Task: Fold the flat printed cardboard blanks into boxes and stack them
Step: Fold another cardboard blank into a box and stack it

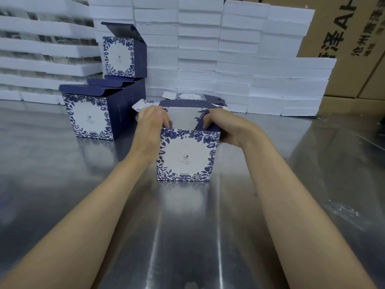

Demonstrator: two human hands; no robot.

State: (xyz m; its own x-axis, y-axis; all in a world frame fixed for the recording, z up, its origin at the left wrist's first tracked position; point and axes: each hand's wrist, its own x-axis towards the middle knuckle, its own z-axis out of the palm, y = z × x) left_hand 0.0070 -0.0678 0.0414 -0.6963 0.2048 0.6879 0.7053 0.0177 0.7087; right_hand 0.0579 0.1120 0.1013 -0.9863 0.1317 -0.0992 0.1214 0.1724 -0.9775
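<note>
The steel desk [62, 205] fills the lower view, shiny and streaked with reflections. Along its far edge stands a wall of white foam trays [200, 49], stacked in several columns, with more of them in blurred rows to the left. Brown cartons [350, 38] with black print rise at the right behind the foam.

On the left of the desk, well apart from the hands, stands the stack of boxes. One blue-and-white floral box [89, 117] is at the front with its dark lid flap lying nearly flat on top. A second box [133, 97] is just behind it, touching. A third box [120, 57] sits on the second with its lid tilted up and open.

The box in work [187, 155] stands upright on the desk in the middle, its printed front facing the camera and its top open, showing a white inside. A dark flap stands up at its far side. Just behind it, near the foam, lies a low pile of flat blanks [189, 96].

The left hand [151, 122] is at the box's upper left corner, fingers curled over the top edge and reaching inside. The right hand [225, 126] grips the upper right corner, fingers hooked over the rim and palm against the right wall. The box sits between the two hands, held by both.
</note>
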